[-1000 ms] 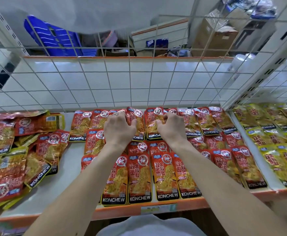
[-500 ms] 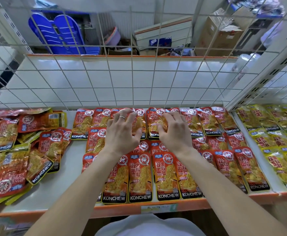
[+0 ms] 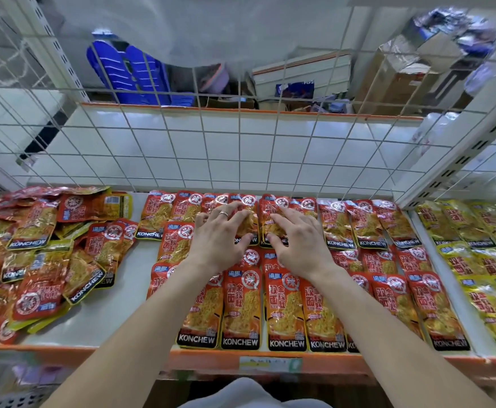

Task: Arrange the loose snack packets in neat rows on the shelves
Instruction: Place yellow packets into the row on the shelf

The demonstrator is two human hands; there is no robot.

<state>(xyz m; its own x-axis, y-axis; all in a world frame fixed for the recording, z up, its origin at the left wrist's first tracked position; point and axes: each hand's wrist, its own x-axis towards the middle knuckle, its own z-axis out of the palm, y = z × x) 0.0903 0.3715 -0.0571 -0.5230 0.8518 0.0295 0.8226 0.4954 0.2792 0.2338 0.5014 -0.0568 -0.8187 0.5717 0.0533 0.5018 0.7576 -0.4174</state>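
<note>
Both hands are down on the back row. Left hand (image 3: pixel 220 242), silver ring (image 3: pixel 224 213) on one finger, has its fingers (image 3: pixel 235 208) spread over a red foil snack packet (image 3: pixel 248 223). Right hand (image 3: pixel 298 248) is just beside it, fingers (image 3: pixel 283 217) spread too, resting on the neighbouring red packet (image 3: pixel 269 228). Thumbs sit at the packets' lower edges; can't tell if they tuck under. Rows of red packets (image 3: pixel 285 313) lie flat, centre to right, on the white shelf (image 3: pixel 117 307) w/ orange front lip. Loose pile of red and yellow packets (image 3: pixel 43 260) is jumbled at left, apart from the rows. Yellow packets (image 3: pixel 482 260) are lined up far right. White wire grid (image 3: pixel 241 148) stands behind.
</note>
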